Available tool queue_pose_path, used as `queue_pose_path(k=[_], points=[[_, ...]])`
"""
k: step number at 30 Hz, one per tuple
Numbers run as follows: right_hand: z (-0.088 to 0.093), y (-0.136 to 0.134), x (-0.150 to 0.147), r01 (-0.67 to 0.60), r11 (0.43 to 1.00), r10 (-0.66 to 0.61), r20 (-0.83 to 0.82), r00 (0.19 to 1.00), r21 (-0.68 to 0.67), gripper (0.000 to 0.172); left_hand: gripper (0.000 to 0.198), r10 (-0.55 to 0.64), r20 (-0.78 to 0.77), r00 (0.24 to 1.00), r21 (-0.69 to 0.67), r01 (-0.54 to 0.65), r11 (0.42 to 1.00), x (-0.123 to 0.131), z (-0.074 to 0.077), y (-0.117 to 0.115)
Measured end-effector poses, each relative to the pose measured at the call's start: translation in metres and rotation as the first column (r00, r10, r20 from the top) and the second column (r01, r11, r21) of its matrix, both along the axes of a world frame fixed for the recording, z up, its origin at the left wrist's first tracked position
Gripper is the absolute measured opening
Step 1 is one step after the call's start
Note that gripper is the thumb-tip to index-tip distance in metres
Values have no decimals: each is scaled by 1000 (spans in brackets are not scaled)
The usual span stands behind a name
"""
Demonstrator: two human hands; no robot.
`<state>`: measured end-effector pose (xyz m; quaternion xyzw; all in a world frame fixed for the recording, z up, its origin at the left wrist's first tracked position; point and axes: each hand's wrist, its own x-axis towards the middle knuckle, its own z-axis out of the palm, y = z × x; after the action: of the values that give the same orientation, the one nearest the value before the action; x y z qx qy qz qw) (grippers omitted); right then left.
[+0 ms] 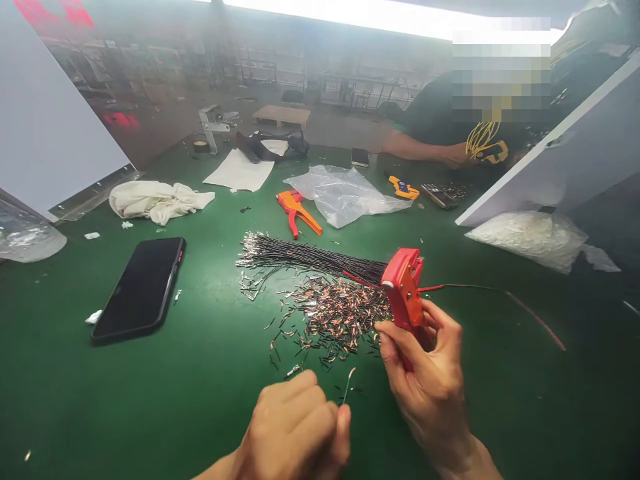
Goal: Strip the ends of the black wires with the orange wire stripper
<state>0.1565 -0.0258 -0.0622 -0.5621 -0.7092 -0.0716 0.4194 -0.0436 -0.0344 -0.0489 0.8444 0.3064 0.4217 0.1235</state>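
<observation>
My right hand [427, 373] grips a red wire stripper [404, 288], held upright over the green table [210, 373]. A red wire [500, 293] runs from the tool's jaws out to the right. My left hand [295, 427] is closed, pinching a short thin piece of wire [349, 385] between thumb and finger. Just beyond the hands lies a pile of cut copper and black wire bits [333, 313]. Behind it a bundle of black wires [310, 257] with stripped ends lies flat.
A black phone [141, 288] lies at left, a white cloth [155, 200] behind it. An orange stripper [297, 212] and a clear plastic bag [345, 193] sit mid-table. A co-worker [450, 133] works at the far right. A white bag [530, 237] lies at right.
</observation>
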Motion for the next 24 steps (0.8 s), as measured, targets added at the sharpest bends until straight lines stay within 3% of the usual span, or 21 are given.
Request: queue_pose_path(k=[4,8,13,15,20,24], points=[[-2,3,-2,-38,999,38,-25,999,8,18,19,-32,127,991,-110,46,993,0,2,13],[1,3,-6,-96,995,93,-97,991,-34,26,18,-17,157,987,-140,39,989,3,2,18],[4,-5,-9,-351,929,314,-253,915,-116,41,17,-48,173,984,-155,76,985,5,-2,16],[0,-9,-10,-396,911,359,-256,898,-112,44,17,-47,179,983,-169,78,982,4,-4,16],[-8,-13,-12,-336,938,311,-218,925,-90,45,15,-81,187,979,-221,122,968,0,-8,16],[0,-9,-6,-209,977,212,-189,959,37,35,25,-171,227,959,-273,231,934,-4,-9,17]])
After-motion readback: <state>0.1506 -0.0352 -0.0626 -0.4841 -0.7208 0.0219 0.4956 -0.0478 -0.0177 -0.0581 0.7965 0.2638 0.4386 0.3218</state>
